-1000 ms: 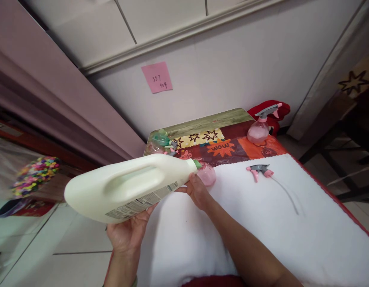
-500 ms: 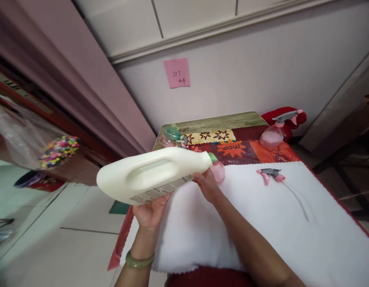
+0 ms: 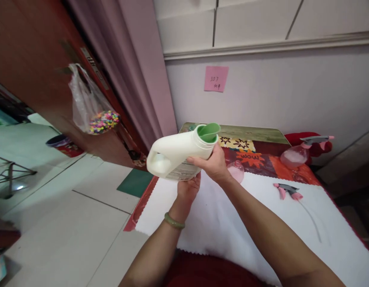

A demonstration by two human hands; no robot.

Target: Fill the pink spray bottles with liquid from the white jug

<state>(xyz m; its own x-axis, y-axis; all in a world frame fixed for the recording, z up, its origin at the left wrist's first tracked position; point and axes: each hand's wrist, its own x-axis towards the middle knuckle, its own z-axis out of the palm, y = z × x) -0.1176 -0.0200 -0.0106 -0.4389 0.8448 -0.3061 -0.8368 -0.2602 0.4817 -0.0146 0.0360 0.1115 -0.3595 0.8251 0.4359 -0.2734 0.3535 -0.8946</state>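
Note:
A large white jug [image 3: 184,149] with a moulded handle is held up tilted over the table, its green pouring spout [image 3: 208,132] turned toward me. My left hand [image 3: 188,187] supports it from underneath, fingers partly hidden by the jug. Around the neck, my right hand [image 3: 212,161] grips with the thumb along the near side. Behind my right wrist stands a pink spray bottle without its top [image 3: 236,172]. A grey and pink trigger spray head [image 3: 287,190] with a thin tube lies on the white cloth to the right.
Another pink spray bottle [image 3: 295,155], fitted with its trigger, stands at the back right beside something red. The table wears a white cloth [image 3: 262,223]. A bag of colourful beads [image 3: 103,121] hangs from the door at left. A pink note [image 3: 216,79] is on the wall.
The jug has swung from lying nearly sideways to mouth up and toward me, so the inside of its spout shows. My view has turned left.

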